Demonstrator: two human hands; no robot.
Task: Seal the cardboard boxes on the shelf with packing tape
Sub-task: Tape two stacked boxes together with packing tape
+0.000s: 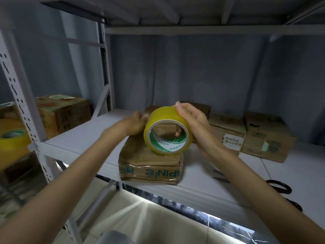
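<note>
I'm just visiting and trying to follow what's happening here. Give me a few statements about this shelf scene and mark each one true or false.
1. The right hand holds the yellow roll of packing tape. True.
2. The left hand rests flat on the white metal shelf. False: it is raised at the roll's edge, fingers curled there.
3. The roll sits over the flat brown cardboard box with green print. True.
4. The black-handled scissors lie on top of that box. False: they lie on the shelf, to its right.
5. Other cardboard boxes stand further back on the right. True.
</note>
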